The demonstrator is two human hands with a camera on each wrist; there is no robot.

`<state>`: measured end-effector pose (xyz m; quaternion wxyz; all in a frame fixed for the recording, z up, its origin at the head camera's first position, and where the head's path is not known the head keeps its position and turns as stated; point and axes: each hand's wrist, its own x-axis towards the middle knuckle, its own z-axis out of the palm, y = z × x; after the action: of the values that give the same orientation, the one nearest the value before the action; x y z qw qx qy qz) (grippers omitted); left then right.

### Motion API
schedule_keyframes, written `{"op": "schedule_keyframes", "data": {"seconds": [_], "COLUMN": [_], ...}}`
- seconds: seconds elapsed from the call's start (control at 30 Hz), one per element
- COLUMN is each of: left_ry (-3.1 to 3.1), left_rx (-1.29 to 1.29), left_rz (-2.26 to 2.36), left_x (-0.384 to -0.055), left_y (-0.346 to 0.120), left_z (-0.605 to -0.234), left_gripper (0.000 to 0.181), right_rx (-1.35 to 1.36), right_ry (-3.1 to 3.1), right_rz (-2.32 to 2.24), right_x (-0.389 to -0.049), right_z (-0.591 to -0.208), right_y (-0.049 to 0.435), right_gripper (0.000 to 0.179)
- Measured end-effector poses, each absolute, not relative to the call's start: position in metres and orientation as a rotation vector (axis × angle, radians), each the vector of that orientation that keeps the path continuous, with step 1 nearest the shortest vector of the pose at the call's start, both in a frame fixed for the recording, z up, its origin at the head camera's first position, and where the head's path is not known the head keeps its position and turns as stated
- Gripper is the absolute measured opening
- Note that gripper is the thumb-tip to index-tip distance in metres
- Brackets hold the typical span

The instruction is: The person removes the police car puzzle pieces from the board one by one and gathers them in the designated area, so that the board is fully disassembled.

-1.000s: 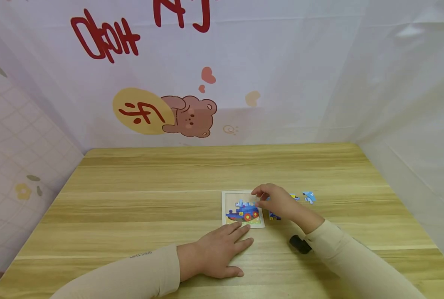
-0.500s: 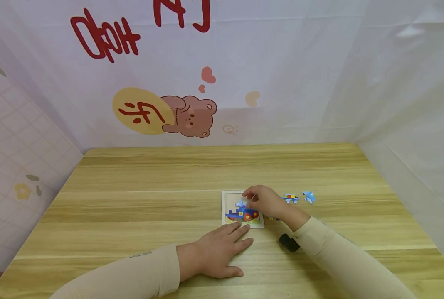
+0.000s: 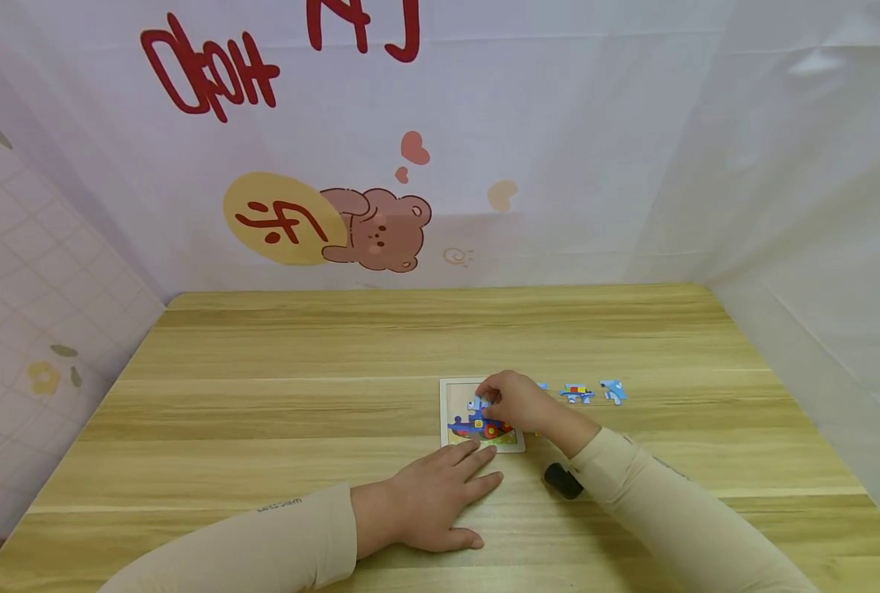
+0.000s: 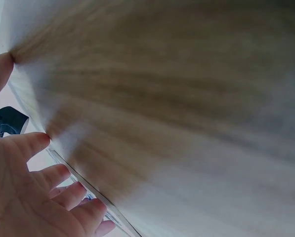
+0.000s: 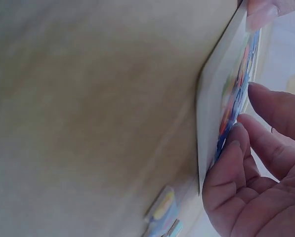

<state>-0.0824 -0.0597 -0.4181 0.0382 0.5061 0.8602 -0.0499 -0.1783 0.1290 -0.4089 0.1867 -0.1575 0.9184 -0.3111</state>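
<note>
A small square puzzle board [image 3: 443,412] with a pale frame lies on the table, its lower part filled with a blue vehicle picture with red wheels. My left hand [image 3: 436,498] lies flat and spread, fingertips at the board's near edge. Over the board's right half, my right hand [image 3: 517,402] has its thumb and fingers bent down to the picture. In the right wrist view, thumb and fingertips close round a blue puzzle piece [image 5: 243,98] at the board's surface. The right hand hides much of the picture in the head view.
Loose puzzle pieces lie right of the board, among them one with red and yellow [image 3: 577,392] and a light blue one [image 3: 613,390]. A black cylindrical object [image 3: 563,481] shows by the right sleeve. A printed cloth [image 3: 559,165] hangs behind the table.
My right hand has moved left across the board and its fingers have drawn closer to the picture, uncovering loose pieces at the right. The left hand has stayed put.
</note>
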Motion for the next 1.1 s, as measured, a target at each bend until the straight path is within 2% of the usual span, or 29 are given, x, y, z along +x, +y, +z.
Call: {"op": "schedule_keyframes", "data": {"seconds": [0.53,1.1], "left_ry": [2.644,2.644], "left_rx": [1.568,1.555], "left_rz": [-0.160,-0.140], "left_x": [-0.0824,-0.0833], "left_y": [-0.0591,-0.0593], "left_z": [-0.4191,-0.4199], "left_gripper": [0.071,0.071], "right_rx": [-0.423,-0.421], "right_ry": [2.584,2.480], "right_rz": [-0.903,-1.149], "right_x": [-0.1775,-0.1790], "right_z": [-0.4063,-0.4053], "right_y": [0.1270,0.1296], "right_gripper": [0.015,0.014]}}
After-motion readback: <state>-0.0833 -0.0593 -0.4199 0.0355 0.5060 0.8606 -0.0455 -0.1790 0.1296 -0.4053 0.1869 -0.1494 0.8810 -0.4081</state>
